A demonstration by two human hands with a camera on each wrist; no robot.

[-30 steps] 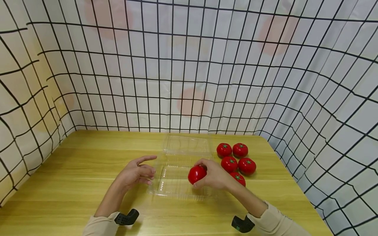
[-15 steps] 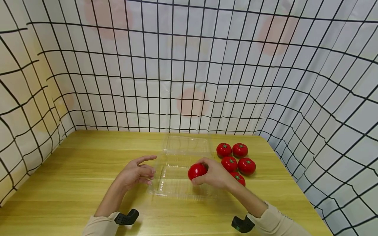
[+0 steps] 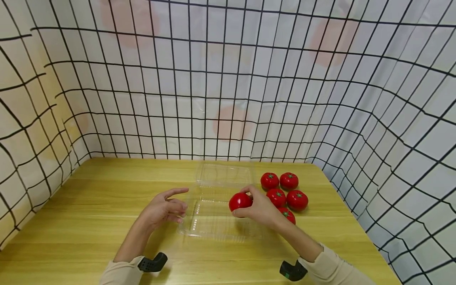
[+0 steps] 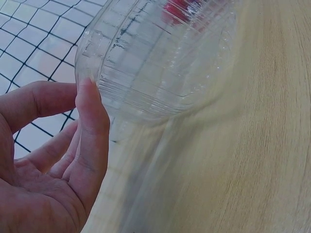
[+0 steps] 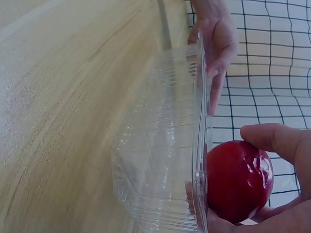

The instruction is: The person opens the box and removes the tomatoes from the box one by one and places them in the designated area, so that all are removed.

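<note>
My right hand (image 3: 263, 209) grips a glossy red tomato (image 3: 240, 202) between thumb and fingers, over the right part of a clear plastic clamshell box (image 3: 199, 233). In the right wrist view the tomato (image 5: 238, 182) shows just above the box's rim (image 5: 200, 121). My left hand (image 3: 162, 210) is at the box's left edge. In the left wrist view that hand (image 4: 53, 150) pinches the rim of the box (image 4: 141, 82) with its fingertips. The box's lid (image 3: 226, 174) lies folded back, away from me.
Several more red tomatoes (image 3: 276, 198) with green tops stand close together right of the box, one partly hidden by my right forearm. The wooden table (image 3: 107, 190) is bounded by a grid-patterned curtain (image 3: 171, 99) at the back and sides.
My right hand has shifted slightly away from me and to the right with the tomato in its grip. The left hand and the box have stayed put.
</note>
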